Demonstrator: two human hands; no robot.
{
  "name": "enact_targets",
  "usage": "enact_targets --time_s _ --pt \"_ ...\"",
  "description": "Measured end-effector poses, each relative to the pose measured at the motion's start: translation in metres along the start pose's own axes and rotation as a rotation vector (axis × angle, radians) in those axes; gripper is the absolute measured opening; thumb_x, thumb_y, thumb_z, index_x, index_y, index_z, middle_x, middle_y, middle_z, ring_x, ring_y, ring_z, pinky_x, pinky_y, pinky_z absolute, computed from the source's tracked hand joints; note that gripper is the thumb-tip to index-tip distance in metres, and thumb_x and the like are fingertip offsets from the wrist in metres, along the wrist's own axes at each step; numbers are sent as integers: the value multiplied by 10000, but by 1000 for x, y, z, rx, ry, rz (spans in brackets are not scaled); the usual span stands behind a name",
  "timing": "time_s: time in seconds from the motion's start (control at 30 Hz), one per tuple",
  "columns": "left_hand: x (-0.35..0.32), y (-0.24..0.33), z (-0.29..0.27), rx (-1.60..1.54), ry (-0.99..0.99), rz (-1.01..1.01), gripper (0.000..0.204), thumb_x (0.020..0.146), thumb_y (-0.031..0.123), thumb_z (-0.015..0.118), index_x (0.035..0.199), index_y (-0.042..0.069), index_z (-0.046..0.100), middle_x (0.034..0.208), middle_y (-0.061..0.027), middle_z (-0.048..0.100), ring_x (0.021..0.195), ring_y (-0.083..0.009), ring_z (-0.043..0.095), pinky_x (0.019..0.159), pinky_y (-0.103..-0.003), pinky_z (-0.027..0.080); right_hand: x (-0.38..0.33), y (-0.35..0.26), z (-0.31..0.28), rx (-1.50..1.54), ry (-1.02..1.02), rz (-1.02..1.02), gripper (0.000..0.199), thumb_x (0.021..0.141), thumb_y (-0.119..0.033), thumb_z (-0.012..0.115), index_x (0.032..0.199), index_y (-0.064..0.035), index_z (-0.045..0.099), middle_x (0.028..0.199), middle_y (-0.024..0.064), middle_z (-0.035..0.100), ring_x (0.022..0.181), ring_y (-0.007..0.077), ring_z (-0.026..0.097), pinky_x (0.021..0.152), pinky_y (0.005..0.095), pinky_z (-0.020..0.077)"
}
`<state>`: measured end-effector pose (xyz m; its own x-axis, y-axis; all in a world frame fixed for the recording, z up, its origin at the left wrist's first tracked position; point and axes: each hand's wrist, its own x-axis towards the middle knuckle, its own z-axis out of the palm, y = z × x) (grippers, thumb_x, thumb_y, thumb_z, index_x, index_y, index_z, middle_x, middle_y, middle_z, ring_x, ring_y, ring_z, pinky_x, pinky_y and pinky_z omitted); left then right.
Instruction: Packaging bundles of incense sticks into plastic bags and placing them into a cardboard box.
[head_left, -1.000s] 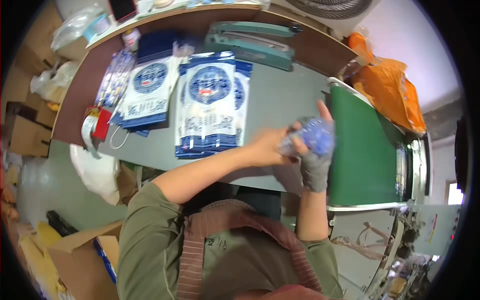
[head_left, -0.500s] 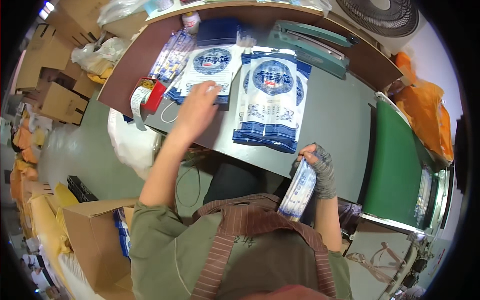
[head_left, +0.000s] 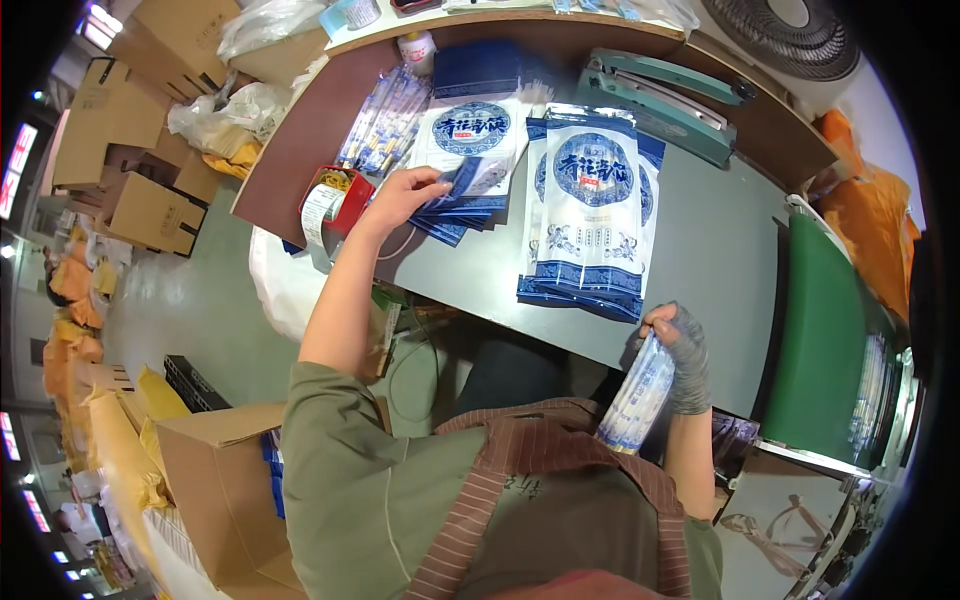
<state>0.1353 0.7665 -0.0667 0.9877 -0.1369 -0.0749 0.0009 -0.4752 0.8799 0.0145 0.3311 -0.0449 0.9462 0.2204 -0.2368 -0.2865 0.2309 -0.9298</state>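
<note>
My left hand (head_left: 402,200) is closed in a pinch on the near end of a blue-and-white plastic bag (head_left: 464,180), whose blue edge curls up from the stack of flat bags (head_left: 472,128). In a grey fingerless glove, my right hand (head_left: 686,350) grips the upper end of a bundle of wrapped chopsticks (head_left: 638,398), held at a slant beside the table's front edge. Between the hands lies a pile of blue-and-white printed pouches (head_left: 588,225), apart from both.
More wrapped sticks (head_left: 385,118) lie at the back left, near a white bottle (head_left: 416,52) and a red box (head_left: 352,200). A green bag sealer (head_left: 660,105) stands at the back. To the right is a green curved surface (head_left: 830,330); an open carton (head_left: 215,490) sits lower left.
The whole view has shifted, with the table now farther right. My left hand, earlier flat over the bag's lower part, now pinches and bends up its edge. My right hand keeps the bundle.
</note>
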Motion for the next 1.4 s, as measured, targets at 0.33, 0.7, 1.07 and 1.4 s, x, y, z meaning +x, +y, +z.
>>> enact_targets --time_s 0.33,0.7,1.07,1.4 --pt "11 -2 14 -165 -74 30 135 899 151 652 862 24 627 892 36 607 833 -55 504 767 -206 399 -13 10 -23 47 36 -47 268 787 -264 690 895 -26 629 781 73 631 668 138 599 623 249 489" --pt "-5 40 45 890 558 63 160 873 104 536 1019 50 571 849 -231 647 818 -422 626 707 -501 484 -43 4 -40 167 51 -69 228 803 -224 688 898 -42 590 779 69 598 640 156 601 570 282 514" --pt "-37 158 328 465 -107 629 219 791 132 598 981 25 617 924 -173 598 887 -382 604 719 -457 487 -77 -2 -55 51 176 -251 246 830 -252 641 924 -27 607 820 64 613 685 137 586 634 257 485" --pt "-25 155 333 -121 -725 464 223 858 69 591 1042 -55 605 925 -110 659 898 -192 593 830 -303 457 -48 19 -68 -108 118 -436 184 835 -204 627 908 -35 631 886 42 634 872 125 567 820 269 439"
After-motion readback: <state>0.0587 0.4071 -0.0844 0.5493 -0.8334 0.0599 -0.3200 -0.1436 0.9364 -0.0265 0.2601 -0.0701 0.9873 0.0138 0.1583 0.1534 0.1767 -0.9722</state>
